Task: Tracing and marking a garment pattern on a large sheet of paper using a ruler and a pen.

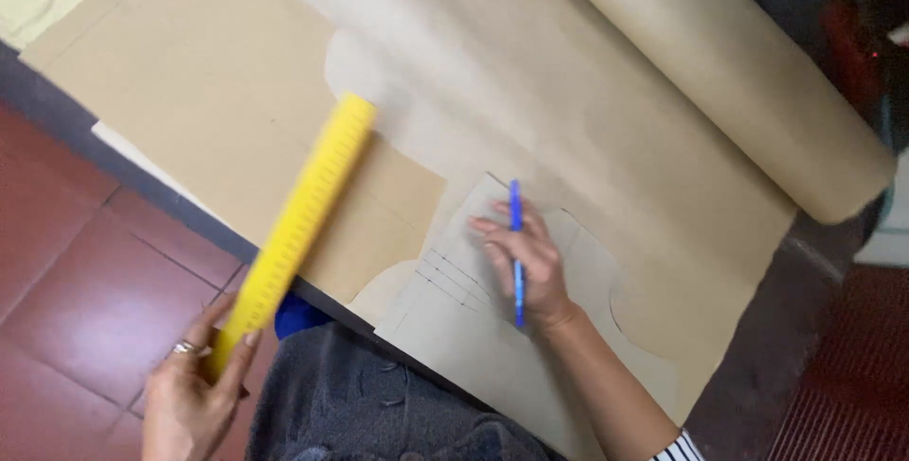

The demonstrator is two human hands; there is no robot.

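Note:
My left hand (194, 385) grips the near end of a long yellow ruler (301, 220), which slants up over the brown paper and is blurred. My right hand (523, 262) rests flat on a cut brown paper pattern piece (454, 324) with pencil lines drawn on it. A blue pen (516, 253) lies between its fingers, tip pointing away from me. Both hands are over the near edge of the table.
A large roll of brown kraft paper (729, 73) lies unrolled across the table, with another cut pattern sheet (199, 111) at the left. The dark table edge (66, 125) runs diagonally. Red floor tiles (85, 300) lie below, and my grey garment (369, 414) is at the bottom.

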